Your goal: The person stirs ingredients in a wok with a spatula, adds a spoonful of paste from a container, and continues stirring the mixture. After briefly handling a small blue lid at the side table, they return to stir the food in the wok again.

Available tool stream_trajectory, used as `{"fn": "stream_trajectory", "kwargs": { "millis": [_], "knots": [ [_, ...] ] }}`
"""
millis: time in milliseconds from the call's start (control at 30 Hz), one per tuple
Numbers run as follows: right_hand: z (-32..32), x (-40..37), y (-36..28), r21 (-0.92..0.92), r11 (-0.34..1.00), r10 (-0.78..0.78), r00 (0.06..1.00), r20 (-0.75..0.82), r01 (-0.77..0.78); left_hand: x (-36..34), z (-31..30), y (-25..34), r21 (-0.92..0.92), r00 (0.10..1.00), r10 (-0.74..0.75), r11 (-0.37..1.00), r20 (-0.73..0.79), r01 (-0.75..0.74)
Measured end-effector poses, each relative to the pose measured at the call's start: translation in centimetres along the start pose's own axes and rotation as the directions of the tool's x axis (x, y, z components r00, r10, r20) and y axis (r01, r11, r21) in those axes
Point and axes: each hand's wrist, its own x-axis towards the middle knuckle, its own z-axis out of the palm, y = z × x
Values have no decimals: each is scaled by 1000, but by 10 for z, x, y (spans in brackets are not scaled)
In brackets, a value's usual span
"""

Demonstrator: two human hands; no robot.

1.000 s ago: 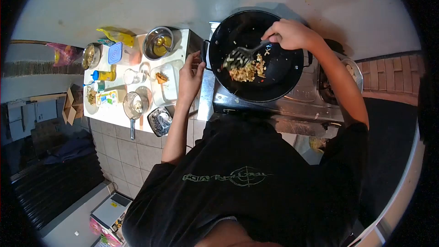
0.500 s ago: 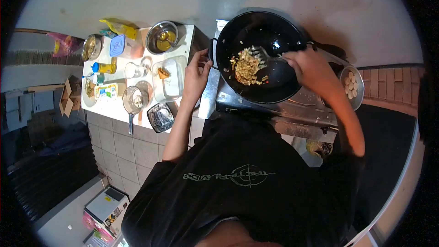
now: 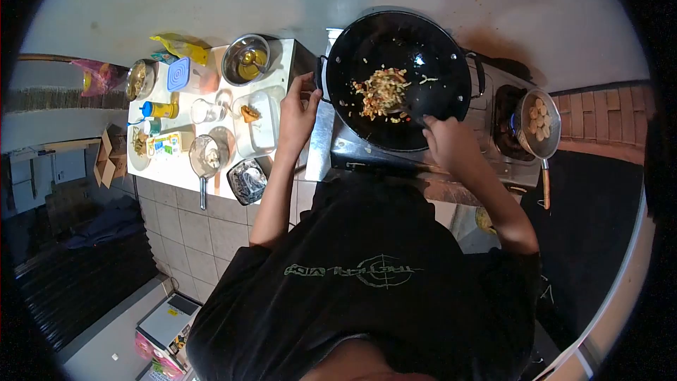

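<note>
A large black wok [image 3: 437, 35] sits on the stove, with chopped food [image 3: 384, 92] in pale, yellow and red bits gathered near its middle. My left hand [image 3: 300, 109] is at the wok's left side, its fingers and thumb closed around the left handle [image 3: 321, 81]. Over the wok's lower right rim, my right hand [image 3: 448, 142] is closed on a metal slotted spatula, whose head is blurred and mostly lost among the food. The wok's right handle [image 3: 481, 74] is untouched.
Right of the wok, a pan [image 3: 550, 144] of round pale pieces stands on a burner [image 3: 504, 116]. On the left counter are a steel bowl [image 3: 233, 67] with yellow liquid, a white tray [image 3: 264, 137], a saucepan [image 3: 197, 162], a dark square dish [image 3: 240, 194] and a yellow bottle [image 3: 166, 110].
My right hand has moved down and left with the spatula, stirring the food, which has shifted and spread. The wok's right handle and more of the right-hand pan now show.
</note>
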Motion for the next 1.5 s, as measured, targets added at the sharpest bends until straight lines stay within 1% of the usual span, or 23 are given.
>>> {"fn": "stream_trajectory", "kwargs": {
  "millis": [133, 200, 233, 300, 333, 367, 433, 467, 533, 567, 633, 733, 800, 867, 967, 1100, 1167, 1233, 1300, 1333, 1400, 1433, 1500],
  "knots": [
    [-7, 9, 12, 32, 999, -8, 999, -38, 9, 0, -1, -4, 35, 1000, 12, 999, -9, -12],
    [-9, -1, -3, -37, 999, 1, 994, 107, 3, -3, 0, 4, 65, 999, 17, 998, -27, -15],
    [-5, 1, -3, -35, 999, 3, 994, 111, 1, -5, 0, 3, 66, 1000, 13, 998, -23, -11],
    [8, 18, 4, 71, 995, -60, 985, -162, 72, -3, 0, 3, 15, 1000, -7, 1000, -11, 8],
    [10, 27, 7, 76, 997, 8, 993, -117, 1, -2, 1, 1, 16, 1000, -2, 1000, -10, 2],
    [8, 25, 9, 75, 997, 5, 993, -122, 5, -1, 1, -2, 29, 1000, 4, 1000, -5, -4],
    [-3, 12, 1, -103, 992, 78, 995, 56, -71, -3, -3, 0, 46, 1000, -3, 999, -6, 3],
    [-1, 12, -1, -102, 993, 75, 995, 63, -68, -3, -2, 2, 60, 1000, 1, 998, -12, -1],
    [2, 12, 1, 54, 997, -47, 999, -20, 48, -4, -1, 7, 24, 1000, -18, 1000, -7, 18],
    [6, 17, 6, 52, 998, -42, 999, -26, 44, -4, 0, 8, 21, 1000, -11, 1000, -5, 11],
    [14, 30, 11, 87, 996, 5, 986, -166, 10, -4, -2, 7, 53, 999, -32, 998, 6, 32],
    [-9, 8, 4, 62, 998, 15, 997, -74, -10, -4, -2, 4, -14, 1000, -16, 1000, -3, 16],
    [-14, -4, 0, 42, 999, -4, 1000, -27, 5, -5, -1, 4, 3, 1000, -15, 1000, -14, 16],
    [-14, -9, 0, 169, 984, -49, 996, -76, 61, -5, 1, 2, 1, 1000, -8, 1000, -26, 8],
    [-1, 4, -15, 241, 965, -81, 992, -95, 102, -5, 2, 6, -16, 999, -20, 1000, -26, 19],
    [10, 22, 0, 223, 974, -7, 983, -186, 49, -3, 0, 6, -4, 999, -23, 1000, -24, 23],
    [0, 9, 8, 124, 992, 29, 999, -19, -26, -6, -1, 8, 57, 1000, 16, 998, -25, -15],
    [-2, 9, 3, 119, 993, 18, 999, 32, -22, -6, 1, 7, 51, 1000, -10, 999, -30, 12],
    [10, 20, 7, 187, 975, -87, 980, -181, 121, -6, 4, 8, 37, 999, -25, 999, -45, 27],
    [9, 21, 8, 188, 975, -80, 980, -184, 115, -7, 4, 8, 38, 999, -21, 999, -39, 23],
    [7, 26, 8, 173, 984, 49, 992, -115, -29, -5, 2, 9, 24, 999, -26, 999, -30, 27],
    [5, 23, 7, 174, 984, 44, 993, -113, -23, -4, 1, 10, 27, 999, -28, 999, -35, 29],
    [0, 7, 7, 181, 983, -16, 1000, 13, 14, -7, 0, 14, 50, 1000, -13, 999, -20, 14]
  ]
}}
